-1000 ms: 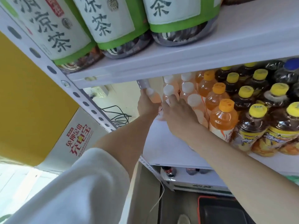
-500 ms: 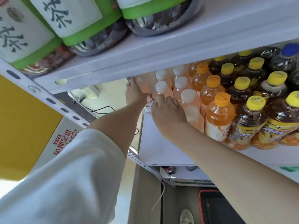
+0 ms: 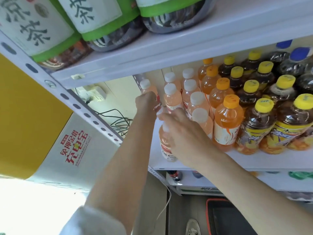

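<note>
Row part-filled | my left hand (image 3: 147, 102) grips rear white-capped pale-peach plastic bottle (image 3: 149, 89) | my right hand (image 3: 184, 133) grips front peach bottle (image 3: 165, 145) | both not yet set on white shelf (image 3: 271, 160)

Before you: one white metal shelf rack (image 3: 186, 48), with a perforated upright (image 3: 81, 106) at its left edge.
Behind the rack: cream wall (image 3: 123, 92), white socket block (image 3: 94, 94), dark cables (image 3: 118, 121).
Left of the rack: yellow panel (image 3: 25, 107); beneath it, a white sign with red characters (image 3: 74, 148).
Under the rack: grey floor (image 3: 183, 209), red-rimmed black crate (image 3: 225, 217), white cord (image 3: 162, 211).
Low, left of the rack: bright white glare (image 3: 33, 200).
</note>
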A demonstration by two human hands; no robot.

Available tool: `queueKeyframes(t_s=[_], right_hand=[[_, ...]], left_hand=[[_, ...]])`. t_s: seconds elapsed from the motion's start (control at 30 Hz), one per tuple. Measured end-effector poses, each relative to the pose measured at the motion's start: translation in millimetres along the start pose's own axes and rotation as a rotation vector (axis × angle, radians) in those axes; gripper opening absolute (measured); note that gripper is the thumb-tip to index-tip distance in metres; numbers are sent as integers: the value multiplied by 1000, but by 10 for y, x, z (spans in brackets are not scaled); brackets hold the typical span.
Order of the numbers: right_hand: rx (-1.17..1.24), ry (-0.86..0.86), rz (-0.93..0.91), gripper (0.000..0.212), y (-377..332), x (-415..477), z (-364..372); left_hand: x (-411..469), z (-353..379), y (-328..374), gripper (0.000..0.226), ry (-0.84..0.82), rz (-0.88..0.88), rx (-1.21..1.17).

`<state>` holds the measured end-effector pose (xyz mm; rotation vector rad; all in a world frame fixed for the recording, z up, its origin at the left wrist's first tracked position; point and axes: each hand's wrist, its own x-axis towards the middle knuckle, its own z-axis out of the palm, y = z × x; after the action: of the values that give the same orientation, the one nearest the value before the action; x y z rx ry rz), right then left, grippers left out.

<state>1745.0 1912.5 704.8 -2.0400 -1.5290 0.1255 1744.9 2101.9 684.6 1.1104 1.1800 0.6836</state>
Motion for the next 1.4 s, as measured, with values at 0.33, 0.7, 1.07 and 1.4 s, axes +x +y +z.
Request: queueKeyframes(t_s=[0.33, 0.7, 1.07, 1.4], right_hand=[[855, 207, 119, 33, 202, -387, -571], [992, 87, 198, 52, 393, -1482, -495], [1108, 277, 238, 57, 34, -1886, -442], [1679, -46, 781, 49, 60, -1550, -531]], left_hand=[[-1341, -919, -633, 83, -993, -141, 199], [-2457, -401, -913, 59, -922, -91, -315], [-2651, -202, -766, 46, -682, 147, -316], [-2369, -119, -507, 51, -700, -28, -551]])
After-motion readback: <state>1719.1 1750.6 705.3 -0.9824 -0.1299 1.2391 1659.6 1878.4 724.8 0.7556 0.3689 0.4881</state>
